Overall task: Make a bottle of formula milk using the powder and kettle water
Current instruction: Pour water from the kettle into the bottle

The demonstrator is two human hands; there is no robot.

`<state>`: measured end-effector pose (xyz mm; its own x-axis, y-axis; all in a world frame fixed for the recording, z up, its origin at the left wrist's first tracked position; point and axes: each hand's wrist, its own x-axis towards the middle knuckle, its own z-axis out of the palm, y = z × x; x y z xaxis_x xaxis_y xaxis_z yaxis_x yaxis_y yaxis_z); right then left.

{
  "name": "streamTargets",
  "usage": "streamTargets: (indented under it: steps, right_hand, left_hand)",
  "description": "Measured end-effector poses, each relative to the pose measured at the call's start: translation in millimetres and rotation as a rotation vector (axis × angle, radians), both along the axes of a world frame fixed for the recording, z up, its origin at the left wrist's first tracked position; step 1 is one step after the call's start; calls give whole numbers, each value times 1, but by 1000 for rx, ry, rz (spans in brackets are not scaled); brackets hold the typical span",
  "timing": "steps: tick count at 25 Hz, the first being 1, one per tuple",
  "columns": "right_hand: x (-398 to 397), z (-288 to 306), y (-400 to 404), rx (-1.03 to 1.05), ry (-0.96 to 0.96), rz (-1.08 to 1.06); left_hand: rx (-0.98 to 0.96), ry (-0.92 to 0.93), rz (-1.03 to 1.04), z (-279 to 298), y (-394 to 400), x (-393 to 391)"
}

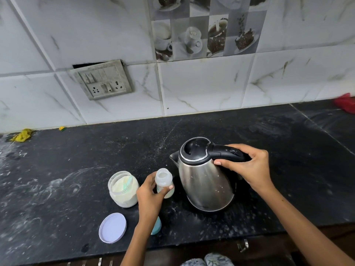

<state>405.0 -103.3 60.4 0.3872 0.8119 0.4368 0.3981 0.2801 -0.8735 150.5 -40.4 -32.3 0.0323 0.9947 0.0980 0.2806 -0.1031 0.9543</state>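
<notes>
Small clear plastic baby bottle (164,182), top open, gripped low by left hand (148,196), thumb across front. Light, tippy, so held firm near base. Black handle of steel electric kettle (204,177) wrapped by right hand (247,166), spout aimed at bottle. Kettle probably heavy, body likely hot, handle only. Open glass jar of white powder (123,189) just left of left hand, lilac lid (113,227) nearer edge.

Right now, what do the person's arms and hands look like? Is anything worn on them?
Both forearms are bare as far as the picture shows: no sleeve is in view. On the left hand and the right hand I see no ring, watch, bracelet or glove. The nails look short and unpainted.
</notes>
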Motion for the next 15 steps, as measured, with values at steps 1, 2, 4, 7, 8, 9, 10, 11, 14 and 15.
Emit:
streamTargets:
  steps: [1,2,4,7,8,9,10,11,14,15]
  right_hand:
    - [1,-7,1,11,38,-24]
    - [1,-13,2,19,67,-46]
    - [2,-24,3,33,85,-79]
    - [-2,-34,2,45,72,-92]
    - [-4,-36,0,44,63,-98]
    - [-6,-38,-1,37,53,-107]
    - [-6,-38,-2,22,34,-114]
    - [-6,-36,-3,-1,-21,-124]
    - [-13,-26,-7,0,-397,-244]
    - [-23,-22,-9,60,-495,-299]
  left_hand:
    - [10,7,6,2,-2,-1]
    - [20,11,10,4,-3,-2]
    - [36,22,7,7,-6,-7]
    - [66,40,2,11,-10,-16]
    - [75,43,0,13,-13,-19]
    - [79,45,-5,15,-15,-22]
    - [81,43,-12,16,-16,-25]
    - [81,42,-18,17,-18,-28]
    - [94,34,-30,22,-27,-39]
    - [106,41,-31,25,-31,-43]
